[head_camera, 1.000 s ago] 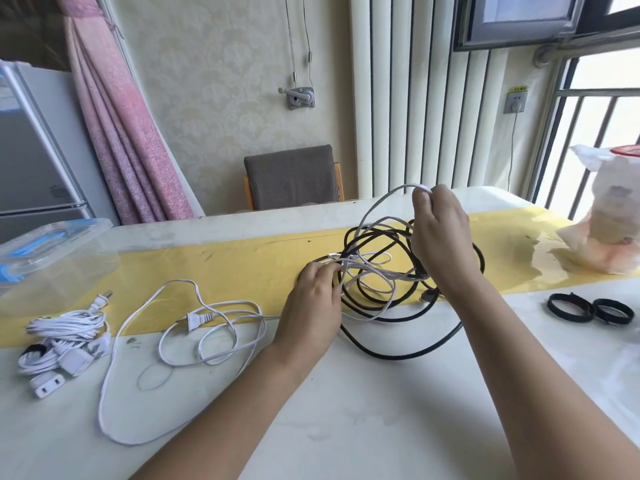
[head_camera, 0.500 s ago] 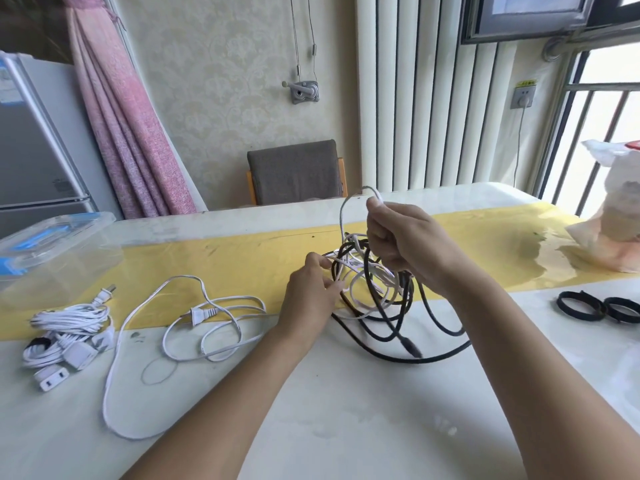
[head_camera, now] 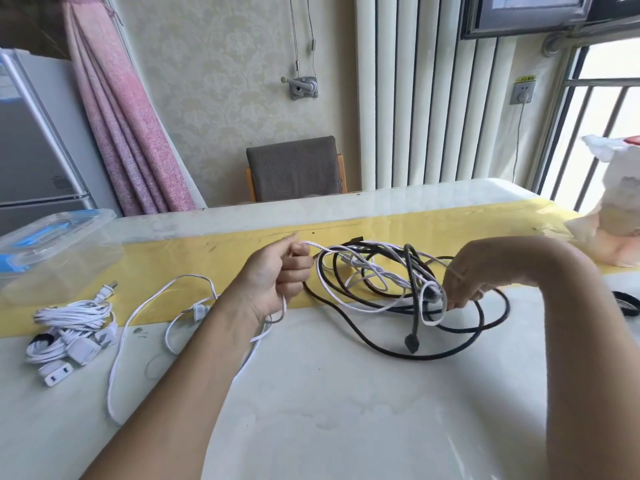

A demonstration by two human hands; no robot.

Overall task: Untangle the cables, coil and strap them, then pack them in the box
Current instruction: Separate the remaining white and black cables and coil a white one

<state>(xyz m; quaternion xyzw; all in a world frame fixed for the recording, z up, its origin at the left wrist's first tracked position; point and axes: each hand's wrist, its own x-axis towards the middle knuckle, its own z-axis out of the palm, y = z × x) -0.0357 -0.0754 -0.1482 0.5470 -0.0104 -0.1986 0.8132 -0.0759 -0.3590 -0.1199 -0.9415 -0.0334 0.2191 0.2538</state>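
Observation:
A tangle of black cable [head_camera: 388,348] and white cable [head_camera: 374,271] lies in the middle of the table. My left hand [head_camera: 277,275] grips the white cable at the tangle's left side, fingers curled round it. My right hand [head_camera: 467,278] pinches a white loop at the tangle's right side, where black strands cross it. The white cable trails left in loose loops to its plug [head_camera: 199,311]. A coiled white cable bundle [head_camera: 69,330] with plugs lies at the far left. The clear plastic box [head_camera: 52,251] with a blue-trimmed lid stands at the back left.
A black strap ring [head_camera: 627,303] lies at the right edge, partly hidden by my right arm. A bag in white plastic [head_camera: 616,216] stands at the back right. A yellow runner [head_camera: 194,258] crosses the table. A grey chair [head_camera: 294,168] stands behind the table.
My hands have pulled apart: the left moved left with the white cable, the right dropped from above the tangle to its right side. The tangle has spread out flatter.

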